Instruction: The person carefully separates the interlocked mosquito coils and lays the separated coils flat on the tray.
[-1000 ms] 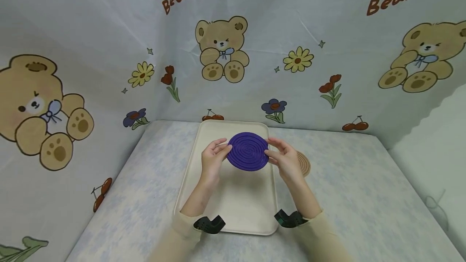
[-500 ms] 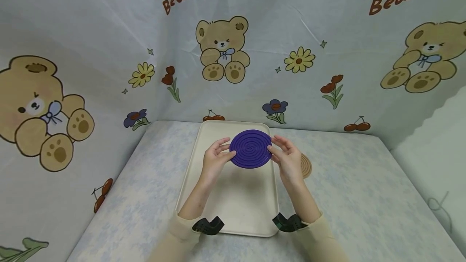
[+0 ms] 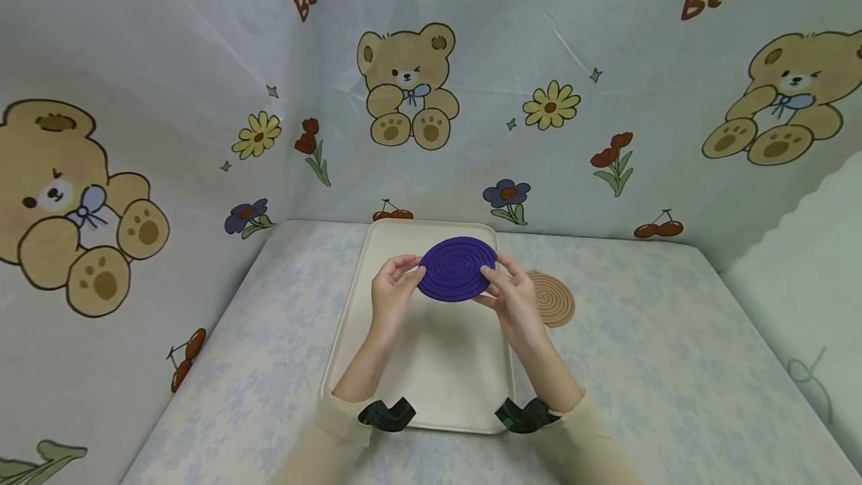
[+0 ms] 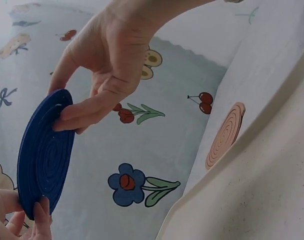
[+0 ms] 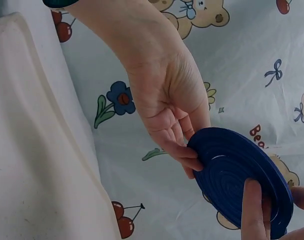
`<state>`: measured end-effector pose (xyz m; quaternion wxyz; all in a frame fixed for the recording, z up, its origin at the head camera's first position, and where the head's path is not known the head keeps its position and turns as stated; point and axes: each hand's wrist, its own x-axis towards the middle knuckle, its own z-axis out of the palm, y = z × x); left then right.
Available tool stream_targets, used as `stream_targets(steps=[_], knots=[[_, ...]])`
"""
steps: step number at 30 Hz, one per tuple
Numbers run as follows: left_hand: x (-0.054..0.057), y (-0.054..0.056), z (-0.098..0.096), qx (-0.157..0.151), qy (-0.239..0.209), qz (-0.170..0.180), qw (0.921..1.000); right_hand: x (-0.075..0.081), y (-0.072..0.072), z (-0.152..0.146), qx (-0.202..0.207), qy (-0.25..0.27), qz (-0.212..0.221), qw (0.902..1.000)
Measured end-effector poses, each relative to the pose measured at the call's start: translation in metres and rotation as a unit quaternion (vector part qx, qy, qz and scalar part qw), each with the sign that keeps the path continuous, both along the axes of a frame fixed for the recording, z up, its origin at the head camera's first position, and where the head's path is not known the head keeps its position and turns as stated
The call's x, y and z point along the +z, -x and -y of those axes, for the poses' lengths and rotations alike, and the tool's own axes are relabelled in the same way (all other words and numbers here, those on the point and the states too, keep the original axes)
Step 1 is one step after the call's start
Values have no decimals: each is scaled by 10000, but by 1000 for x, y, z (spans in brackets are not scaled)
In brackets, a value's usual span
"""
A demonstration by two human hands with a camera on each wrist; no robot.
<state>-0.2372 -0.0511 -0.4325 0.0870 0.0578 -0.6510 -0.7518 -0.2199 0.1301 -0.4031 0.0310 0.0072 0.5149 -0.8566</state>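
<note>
A purple round coaster (image 3: 457, 269) with spiral ridges is held up over the tray, tilted with its ridged face toward the head camera. My left hand (image 3: 390, 296) pinches its left edge, thumb in front and fingers behind. At the right edge my right hand (image 3: 514, 296) pinches it too, the thumb lying on the ridged face and the fingers at the back. Both wrist views show the coaster (image 4: 47, 150) as blue, with a hand at each end. In the right wrist view, the left hand (image 5: 167, 100) reaches down to the coaster's rim from above.
Under the hands lies a cream rectangular tray (image 3: 451, 388) with a low raised rim. A tan spiral coaster (image 3: 554, 300) rests on the pale blue table (image 3: 646, 365) just right of the tray. A bear-printed cloth (image 3: 485, 43) hangs behind and to the left.
The purple coaster rises slightly, then shifts a little left and tips flatter. My right hand moves left, its thumb farther over the face, uncovering more of the tan coaster.
</note>
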Motion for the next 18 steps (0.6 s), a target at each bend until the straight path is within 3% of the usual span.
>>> stream_targets(steps=[6,12,15,18], knots=[[0,1,2,-330,-94,-79,9994,-2,-1,-2,358,-657,-56,9972],[1,-2,-2,-767,283,1,9967,-4,0,3,-276,-1170,-89,9927],[1,-4,-5,-1087,266,163,9936,-5,-1,5,-625,-1311,-338,9888],[1,-5,-6,-1215,68,206,9923,-4,-5,6,-650,-1418,-628,9858]])
